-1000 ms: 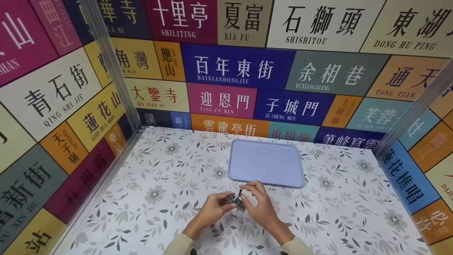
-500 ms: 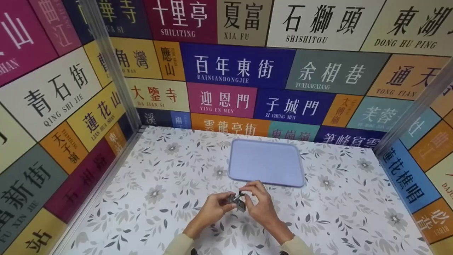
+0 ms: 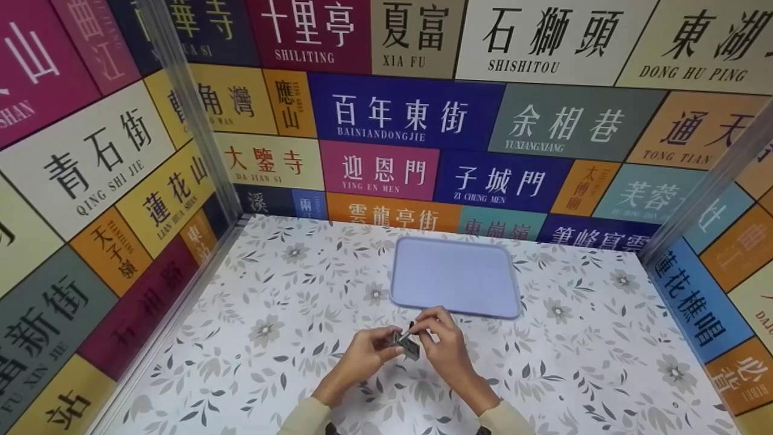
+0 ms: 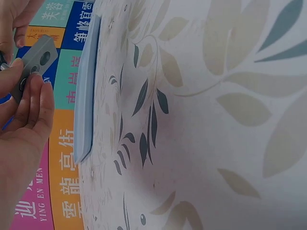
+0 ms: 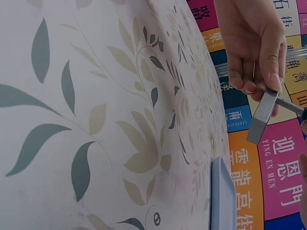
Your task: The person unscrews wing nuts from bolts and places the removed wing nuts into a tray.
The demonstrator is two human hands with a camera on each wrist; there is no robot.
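Observation:
In the head view my left hand (image 3: 365, 352) pinches a small grey metal block (image 3: 412, 348) between thumb and fingers, above the table. Round holes show in the face of the block (image 4: 44, 58) in the left wrist view. A threaded bolt (image 5: 289, 106) stands out from the block (image 5: 263, 117), its dark head (image 5: 305, 114) at the edge of the right wrist view. My right hand (image 3: 445, 344) has thumb and index finger at that head, pinching the bolt (image 3: 405, 335). Its fingertips are mostly cut off in the right wrist view.
Beyond the hands lies a pale lilac tray (image 3: 456, 278) with a low rim. The tabletop (image 3: 290, 362) has a leaf and flower print. Walls of coloured sign panels (image 3: 404, 112) enclose the table at the back and both sides.
My right fingers have shifted at the bolt's dark head, and the bolt's lean has altered slightly. The left hand keeps holding the block in nearly the same place.

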